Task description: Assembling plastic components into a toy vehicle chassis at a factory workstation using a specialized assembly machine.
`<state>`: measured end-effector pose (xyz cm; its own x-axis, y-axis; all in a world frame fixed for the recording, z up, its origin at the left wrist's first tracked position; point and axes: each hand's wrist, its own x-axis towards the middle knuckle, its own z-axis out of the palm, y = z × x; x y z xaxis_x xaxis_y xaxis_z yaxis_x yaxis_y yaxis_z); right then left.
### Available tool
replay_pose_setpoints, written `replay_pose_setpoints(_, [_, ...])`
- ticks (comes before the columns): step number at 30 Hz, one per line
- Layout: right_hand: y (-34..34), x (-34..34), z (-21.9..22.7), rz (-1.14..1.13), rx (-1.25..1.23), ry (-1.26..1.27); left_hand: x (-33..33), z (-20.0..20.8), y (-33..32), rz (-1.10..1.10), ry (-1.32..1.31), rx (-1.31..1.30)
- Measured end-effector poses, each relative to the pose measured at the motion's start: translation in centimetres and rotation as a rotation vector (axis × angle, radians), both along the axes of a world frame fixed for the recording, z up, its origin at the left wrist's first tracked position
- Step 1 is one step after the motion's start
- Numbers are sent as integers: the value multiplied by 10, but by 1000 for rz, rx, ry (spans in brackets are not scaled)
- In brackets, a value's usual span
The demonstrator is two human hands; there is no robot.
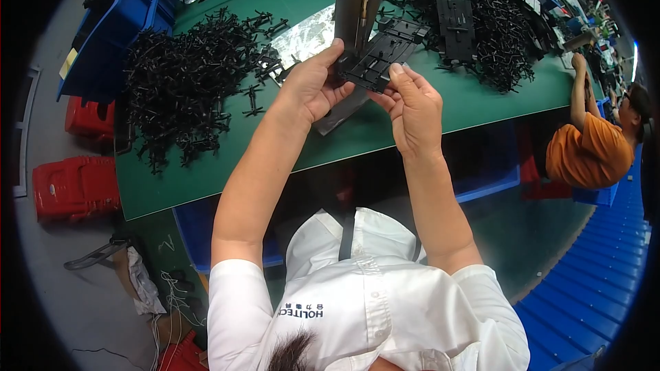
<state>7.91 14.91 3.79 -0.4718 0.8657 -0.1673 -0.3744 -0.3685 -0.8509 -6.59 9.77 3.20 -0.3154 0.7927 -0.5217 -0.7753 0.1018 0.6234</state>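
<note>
A long black plastic plate (388, 51) with moulded slots and ribs lies tilted under the head of a bench machine (357, 7). My right hand (416, 106) pinches the plate's near right corner between thumb and fingers. At the near left end, my left hand (313, 86) curls its fingers against the plate's edge, its thumb pointing up beside the machine; part of this grip is hidden. Below the plate, a grey metal base (340, 115) sticks out toward me. Left of my left hand spreads a big heap of small black plastic parts (185, 75).
More small black parts (505, 41) pile up at the right, beside stacked black plates (455, 20). The green table (292, 154) has its edge near me. A blue bin (124, 34) stands far left, red stools (75, 185) below. A person in orange (591, 148) works at right.
</note>
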Motion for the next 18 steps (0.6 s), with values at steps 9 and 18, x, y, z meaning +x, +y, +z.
replay_pose_setpoints(9, [1,-1,0,-1,0,3,-2,-2,2,5,8,-12])
replay_pose_setpoints(18, [1,-1,1,-1,-8,7,-3,-3,4,-2,20,-14])
